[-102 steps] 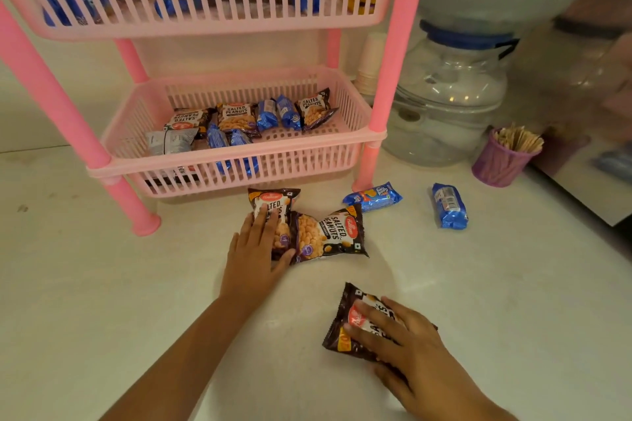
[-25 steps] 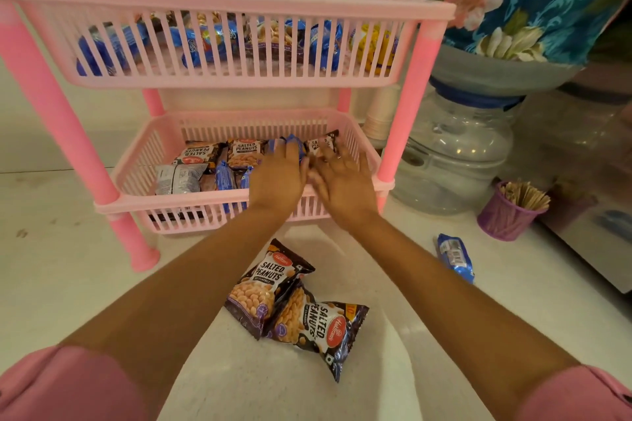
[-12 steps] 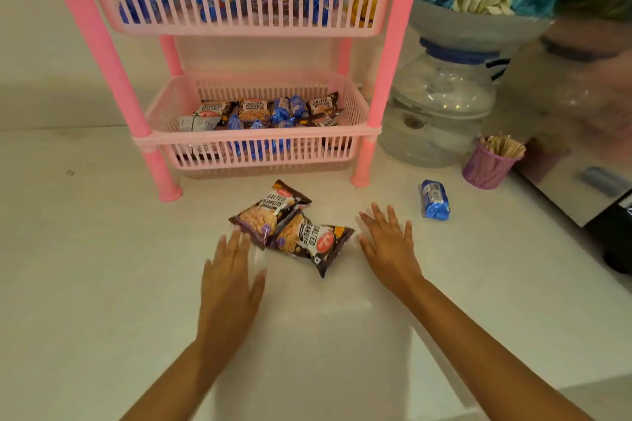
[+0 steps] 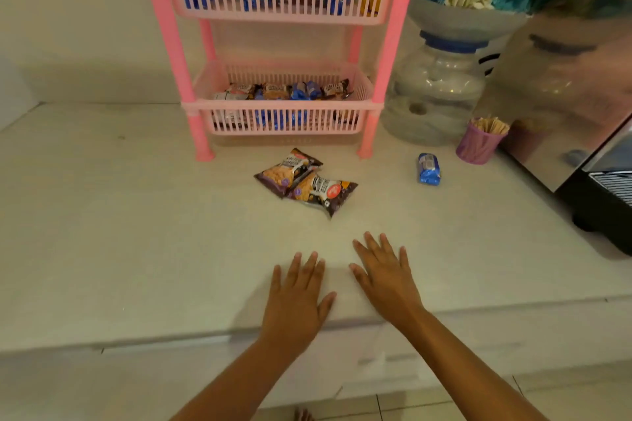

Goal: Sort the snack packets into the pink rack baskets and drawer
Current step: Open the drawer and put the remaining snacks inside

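Note:
A pink two-tier rack (image 4: 388,55) stands at the back of the white counter. Its upper basket (image 4: 277,14) and lower basket (image 4: 284,106) each hold several snack packets. Two dark salted-peanut packets (image 4: 287,171) (image 4: 325,190) lie overlapping on the counter in front of the rack. A blue packet (image 4: 428,169) lies to their right. My left hand (image 4: 295,297) and my right hand (image 4: 384,275) rest flat near the counter's front edge, fingers spread, holding nothing, well short of the packets.
A clear water jar (image 4: 434,89) under a floral cloth stands right of the rack. A purple cup of sticks (image 4: 478,143) sits beside it. A shiny appliance (image 4: 581,106) fills the right side. The counter's front edge (image 4: 136,335) runs below my hands.
Both hands drew back from the lower basket to the counter's front edge and lie flat. The view pulled away from the rack. The packets on the counter stayed put.

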Tool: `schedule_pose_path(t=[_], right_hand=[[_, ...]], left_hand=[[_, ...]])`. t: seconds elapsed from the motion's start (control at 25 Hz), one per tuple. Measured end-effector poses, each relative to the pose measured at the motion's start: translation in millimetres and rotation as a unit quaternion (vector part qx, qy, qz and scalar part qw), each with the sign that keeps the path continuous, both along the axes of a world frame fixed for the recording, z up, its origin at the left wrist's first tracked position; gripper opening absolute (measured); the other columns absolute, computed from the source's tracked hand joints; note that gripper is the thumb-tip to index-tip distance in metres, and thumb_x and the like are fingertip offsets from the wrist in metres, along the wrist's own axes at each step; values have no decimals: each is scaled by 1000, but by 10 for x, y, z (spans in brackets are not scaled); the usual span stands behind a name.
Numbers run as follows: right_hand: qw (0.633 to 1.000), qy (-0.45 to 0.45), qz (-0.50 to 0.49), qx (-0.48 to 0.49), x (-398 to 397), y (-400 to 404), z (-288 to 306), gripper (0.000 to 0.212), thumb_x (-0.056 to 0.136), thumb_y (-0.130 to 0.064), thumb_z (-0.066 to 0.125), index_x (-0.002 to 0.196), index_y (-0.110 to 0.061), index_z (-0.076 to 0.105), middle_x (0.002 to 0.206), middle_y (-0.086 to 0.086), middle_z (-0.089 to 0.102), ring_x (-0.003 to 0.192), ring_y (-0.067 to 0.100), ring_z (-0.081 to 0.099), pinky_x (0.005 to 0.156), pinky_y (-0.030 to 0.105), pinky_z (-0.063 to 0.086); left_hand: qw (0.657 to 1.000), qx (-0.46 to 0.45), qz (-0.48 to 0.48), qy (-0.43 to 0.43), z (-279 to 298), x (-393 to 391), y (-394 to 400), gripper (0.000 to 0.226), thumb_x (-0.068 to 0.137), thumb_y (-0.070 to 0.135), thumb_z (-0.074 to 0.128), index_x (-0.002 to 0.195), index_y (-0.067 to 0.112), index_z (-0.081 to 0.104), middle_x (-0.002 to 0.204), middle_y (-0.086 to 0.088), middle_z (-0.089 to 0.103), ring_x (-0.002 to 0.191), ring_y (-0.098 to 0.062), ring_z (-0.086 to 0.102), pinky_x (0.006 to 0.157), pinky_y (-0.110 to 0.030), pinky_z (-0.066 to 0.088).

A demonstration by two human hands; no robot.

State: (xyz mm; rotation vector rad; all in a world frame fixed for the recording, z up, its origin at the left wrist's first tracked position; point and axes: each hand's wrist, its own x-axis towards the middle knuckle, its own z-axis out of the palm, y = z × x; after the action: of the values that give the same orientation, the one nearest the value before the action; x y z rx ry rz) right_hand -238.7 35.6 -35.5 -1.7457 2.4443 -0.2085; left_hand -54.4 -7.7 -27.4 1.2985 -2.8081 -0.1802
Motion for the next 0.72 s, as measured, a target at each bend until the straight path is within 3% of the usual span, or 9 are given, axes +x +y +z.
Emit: schedule_pose_path(t=[0.08, 0.2, 0.28, 0.44, 0.56, 0.6, 0.72], right_hand=[[1000, 22, -2, 1, 85, 186, -31, 58, 93, -55, 12, 147, -33, 5, 159, -7, 0, 145, 18, -10, 116, 45, -7], [999, 31, -13, -2, 194, 447, -71, 60, 92, -57, 7, 147, -33, 1, 158, -9, -2, 145, 17, -11, 115, 45, -10], [1000, 21, -10, -13, 234, 580, -78, 60, 92, -56, 8, 147, -32, 1, 158, -9, -2, 145, 16, -10, 115, 44, -11], [1000, 18, -2, -26, 257, 812, -141, 59, 95, -51, 14, 147, -28, -3, 158, -8, -6, 143, 13, -16, 114, 39, -14], [994, -51, 12, -100, 270, 990, -250, 57, 97, -46, 21, 147, -28, 2, 154, -13, -7, 142, 10, -17, 116, 34, -9], [987, -93, 17, -128, 268, 1070, -301, 55, 97, -43, 24, 146, -29, 3, 154, -15, -5, 143, 8, -15, 117, 30, -3], [982, -113, 48, -140, 229, 1418, -530, 54, 98, -37, 27, 145, -31, 1, 155, -14, -5, 143, 3, -12, 116, 22, 2]], left_hand=[[1000, 2, 0, 15, -95, 46, 90, 69, 87, 59, 8, 146, 23, 17, 156, 3, 17, 145, -23, 10, 116, -49, 7], [1000, -17, 6, 20, -76, 81, 232, 65, 89, 59, 26, 142, 21, 31, 151, -2, 32, 141, -27, 25, 112, -54, 19], [999, -48, 0, 22, -49, 86, 272, 68, 88, 60, 21, 138, 18, 40, 146, -6, 41, 135, -30, 36, 107, -56, 29], [1000, -3, 1, -9, -134, 95, 195, 75, 84, 66, 10, 147, 24, 5, 158, 0, 4, 145, -25, 0, 115, -52, 3], [999, 8, -2, -32, -111, 75, 170, 97, 65, 75, -20, 146, 26, -2, 158, 3, -3, 145, -23, -6, 115, -51, 0], [999, 16, -3, -41, -102, 73, 138, 97, 64, 75, -21, 146, 26, -3, 158, 3, -6, 145, -23, -7, 115, -52, 1], [995, 55, -17, -81, -84, 55, 63, 74, 86, 65, 12, 146, 25, -7, 157, 0, -12, 144, -25, -11, 114, -54, 1]])
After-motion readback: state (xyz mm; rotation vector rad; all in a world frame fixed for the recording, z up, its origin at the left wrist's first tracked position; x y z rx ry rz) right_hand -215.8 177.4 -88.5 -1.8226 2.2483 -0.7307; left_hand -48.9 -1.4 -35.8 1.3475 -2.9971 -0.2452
